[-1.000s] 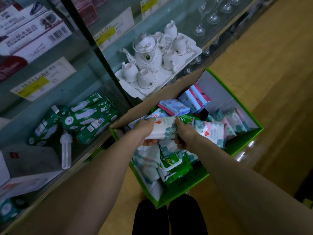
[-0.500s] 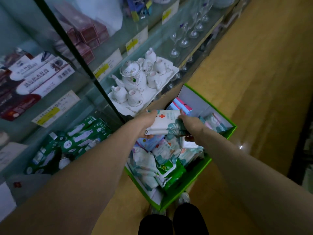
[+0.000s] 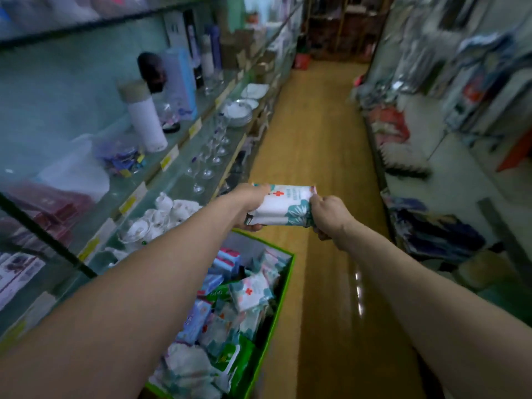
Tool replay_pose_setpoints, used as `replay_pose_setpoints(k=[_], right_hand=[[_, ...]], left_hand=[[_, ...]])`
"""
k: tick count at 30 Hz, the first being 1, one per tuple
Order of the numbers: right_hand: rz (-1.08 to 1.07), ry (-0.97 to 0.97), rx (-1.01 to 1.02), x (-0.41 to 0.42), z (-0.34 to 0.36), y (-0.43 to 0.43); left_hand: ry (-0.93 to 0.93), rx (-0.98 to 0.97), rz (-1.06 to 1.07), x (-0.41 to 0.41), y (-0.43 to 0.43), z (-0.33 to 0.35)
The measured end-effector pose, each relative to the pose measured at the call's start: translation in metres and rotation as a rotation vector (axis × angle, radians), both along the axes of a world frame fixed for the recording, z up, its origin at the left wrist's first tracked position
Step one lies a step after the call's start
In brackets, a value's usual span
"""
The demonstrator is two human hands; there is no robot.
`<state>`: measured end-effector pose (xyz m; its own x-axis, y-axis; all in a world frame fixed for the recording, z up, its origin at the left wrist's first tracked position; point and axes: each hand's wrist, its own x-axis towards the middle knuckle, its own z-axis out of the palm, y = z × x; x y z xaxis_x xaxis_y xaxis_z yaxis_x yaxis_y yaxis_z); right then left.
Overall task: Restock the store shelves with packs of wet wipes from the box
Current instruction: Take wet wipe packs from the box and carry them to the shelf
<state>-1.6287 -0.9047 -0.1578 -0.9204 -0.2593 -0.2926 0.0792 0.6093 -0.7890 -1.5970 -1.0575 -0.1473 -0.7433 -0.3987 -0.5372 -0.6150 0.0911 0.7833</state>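
Observation:
Both hands hold a stack of white wet wipe packs [image 3: 283, 207] with a red cross and teal leaf print, raised above the aisle floor. My left hand [image 3: 248, 203] grips the stack's left end and my right hand [image 3: 328, 216] grips its right end. Below my left forearm stands the green box [image 3: 283, 286], filled with several more wipe packs [image 3: 249, 292] in white, teal, blue and green wrappers.
Glass shelves [image 3: 172, 171] run along the left with a white tea set [image 3: 161, 217], wine glasses [image 3: 208, 159], plates [image 3: 239, 110], a white flask [image 3: 145, 122] and price tags. Packed racks [image 3: 449, 139] line the right. A wooden-floored aisle [image 3: 319, 156] runs ahead between them.
The wipe packs have been lifted out of the box to chest height. The view has swung up from the box to look down the aisle.

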Motion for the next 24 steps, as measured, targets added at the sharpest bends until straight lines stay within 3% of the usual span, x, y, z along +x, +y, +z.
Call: replay_pose_setpoints(k=[15,24], right_hand=[[-0.437,0.254,-0.054,-0.006,0.174,0.254],[-0.520,0.402,-0.002,0.030,0.254,0.383]], left_hand=[[0.226,-0.016,-0.506,-0.042,0.243,0.187],[0.352,-0.005,-0.688,-0.044,0.374,0.254]])
